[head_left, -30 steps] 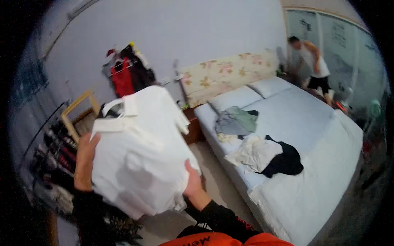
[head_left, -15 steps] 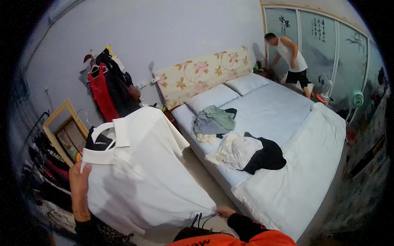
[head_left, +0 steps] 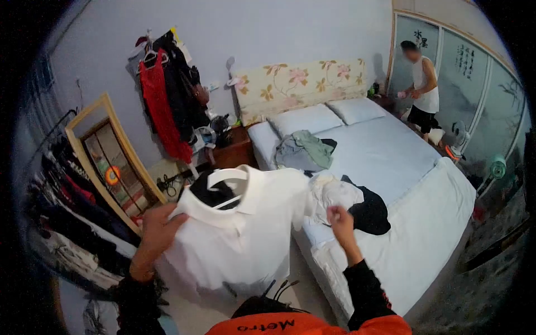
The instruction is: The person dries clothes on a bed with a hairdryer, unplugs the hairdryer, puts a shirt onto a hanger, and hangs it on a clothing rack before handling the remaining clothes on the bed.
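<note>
A white collared shirt (head_left: 245, 240) hangs in front of me on a white hanger (head_left: 228, 180), with something black showing inside its neck. My left hand (head_left: 158, 231) is closed on the shirt's shoulder beside the collar. To the right of the shirt, my right hand (head_left: 341, 223) is raised with loosely bent fingers. It appears apart from the cloth and holds nothing I can see. Behind that hand, a crumpled white garment (head_left: 332, 195) and a black garment (head_left: 368, 211) lie on the bed.
The bed (head_left: 391, 145) has pillows and a grey-green garment (head_left: 307, 149). At left are a clothes rack (head_left: 72, 201) and a framed mirror (head_left: 111, 162); clothes hang on a stand (head_left: 167, 100). A person (head_left: 425, 84) stands beyond the bed near a fan (head_left: 458, 139).
My right hand has let go of the shirt's lower edge and moved up beside its sleeve. The shirt has shifted right, now facing me more. The other person has straightened up.
</note>
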The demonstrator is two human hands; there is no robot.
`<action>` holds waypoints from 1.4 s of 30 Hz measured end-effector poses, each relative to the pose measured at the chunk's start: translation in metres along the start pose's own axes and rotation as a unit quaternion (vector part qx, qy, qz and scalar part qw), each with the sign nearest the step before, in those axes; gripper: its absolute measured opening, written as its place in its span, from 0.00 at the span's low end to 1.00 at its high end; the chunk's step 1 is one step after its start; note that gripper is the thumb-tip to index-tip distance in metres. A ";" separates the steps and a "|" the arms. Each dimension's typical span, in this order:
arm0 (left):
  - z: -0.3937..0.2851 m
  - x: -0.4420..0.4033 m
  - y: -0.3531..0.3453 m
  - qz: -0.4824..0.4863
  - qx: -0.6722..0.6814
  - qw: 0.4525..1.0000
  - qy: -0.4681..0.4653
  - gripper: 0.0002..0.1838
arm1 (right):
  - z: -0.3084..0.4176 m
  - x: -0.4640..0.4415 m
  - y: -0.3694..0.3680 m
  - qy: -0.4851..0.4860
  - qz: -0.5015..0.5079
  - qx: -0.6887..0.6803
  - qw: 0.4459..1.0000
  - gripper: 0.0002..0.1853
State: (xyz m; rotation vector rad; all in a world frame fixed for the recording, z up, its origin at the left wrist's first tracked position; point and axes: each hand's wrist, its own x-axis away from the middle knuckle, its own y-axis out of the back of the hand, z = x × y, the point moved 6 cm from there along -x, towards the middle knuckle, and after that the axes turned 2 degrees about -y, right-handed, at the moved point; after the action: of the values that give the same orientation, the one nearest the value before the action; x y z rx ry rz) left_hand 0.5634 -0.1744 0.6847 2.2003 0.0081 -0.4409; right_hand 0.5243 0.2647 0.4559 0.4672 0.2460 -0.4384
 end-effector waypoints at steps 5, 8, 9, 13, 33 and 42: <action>-0.002 -0.012 -0.058 0.020 -0.050 0.978 -0.200 0.11 | 0.197 -0.012 0.010 0.202 0.368 0.058 0.906 0.14; -0.003 -0.012 -0.088 0.091 0.031 0.995 -0.031 0.09 | 0.268 0.056 -0.005 0.300 0.564 0.032 0.768 0.16; -0.020 -0.007 -0.091 0.077 0.007 0.993 -0.087 0.09 | 0.285 0.069 -0.002 0.385 0.548 0.009 0.743 0.14; -0.029 0.008 -0.130 0.069 0.054 0.992 -0.093 0.11 | 0.267 0.078 -0.037 0.387 0.563 0.121 0.720 0.12; -0.001 0.038 -0.190 0.088 0.053 0.978 -0.184 0.11 | 0.105 0.060 0.062 0.212 0.165 0.327 0.906 0.28; -0.018 0.061 -0.175 0.070 0.024 0.971 -0.226 0.13 | 0.073 0.071 0.037 0.256 0.312 0.177 0.898 0.13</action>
State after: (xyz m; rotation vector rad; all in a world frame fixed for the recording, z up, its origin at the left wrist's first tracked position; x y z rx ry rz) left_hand 0.5982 -0.0605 0.5420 2.0833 -0.4052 -0.8587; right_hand 0.6130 0.2347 0.5105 0.9830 0.5058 0.2921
